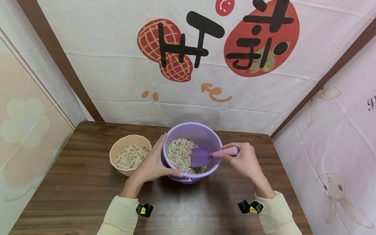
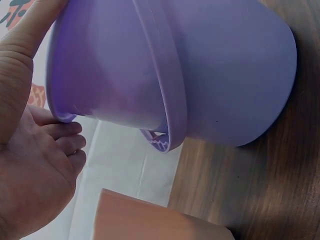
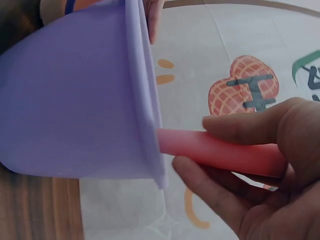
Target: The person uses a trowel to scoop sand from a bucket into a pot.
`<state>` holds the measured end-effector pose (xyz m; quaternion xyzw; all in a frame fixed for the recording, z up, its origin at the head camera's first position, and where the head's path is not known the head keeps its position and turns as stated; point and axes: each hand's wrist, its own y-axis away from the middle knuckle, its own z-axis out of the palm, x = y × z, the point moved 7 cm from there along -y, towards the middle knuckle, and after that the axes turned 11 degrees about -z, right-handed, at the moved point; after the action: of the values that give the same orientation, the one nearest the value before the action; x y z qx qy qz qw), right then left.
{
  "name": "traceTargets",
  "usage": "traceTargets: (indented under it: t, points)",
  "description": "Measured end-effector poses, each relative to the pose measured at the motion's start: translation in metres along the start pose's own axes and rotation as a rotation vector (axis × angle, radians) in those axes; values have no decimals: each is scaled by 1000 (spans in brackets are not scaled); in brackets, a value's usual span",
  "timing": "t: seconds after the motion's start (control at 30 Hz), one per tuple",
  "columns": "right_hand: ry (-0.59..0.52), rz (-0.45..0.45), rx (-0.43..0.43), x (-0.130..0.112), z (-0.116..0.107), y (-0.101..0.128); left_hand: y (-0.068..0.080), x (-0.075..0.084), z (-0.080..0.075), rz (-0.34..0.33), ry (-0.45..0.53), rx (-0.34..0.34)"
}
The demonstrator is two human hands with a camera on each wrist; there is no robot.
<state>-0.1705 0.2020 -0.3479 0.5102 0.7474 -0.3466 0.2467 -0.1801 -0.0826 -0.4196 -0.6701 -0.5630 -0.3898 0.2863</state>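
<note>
A purple bucket point(image 1: 192, 127) with grain-like flakes point(image 1: 180, 155) in its bottom stands on the table. My left hand point(image 1: 151, 166) grips its rim from the left, thumb over the near edge and fingers at the far left side. In the left wrist view the bucket's handle point(image 2: 167, 75) hangs against its outer wall. My right hand point(image 1: 243, 160) holds the pink handle point(image 3: 220, 150) of a small toy shovel over the right rim. Its purple blade point(image 1: 201, 157) lies inside the bucket at the flakes, covering part of them. How deep the blade's edge sits is hard to tell.
Left of the bucket, close to my left hand, is a peach-coloured bowl point(image 1: 116, 148) holding similar flakes point(image 1: 132, 156). The brown wooden table point(image 1: 88, 195) ends against a printed white cloth point(image 1: 117, 81) at the back, with more cloth on both sides.
</note>
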Motion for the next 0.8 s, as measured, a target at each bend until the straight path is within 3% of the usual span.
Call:
traceTargets:
  t: [0.3,0.67,0.8]
  points:
    - [84,-2,-53,-9,15,-17,1,1,-1,-1,8,-6]
    - [6,40,-90,3,20,-26,0,-1,-1,-12,-4,-4]
    - [25,37,-109,7,19,-26,0,-1,0,-17,-1,-6]
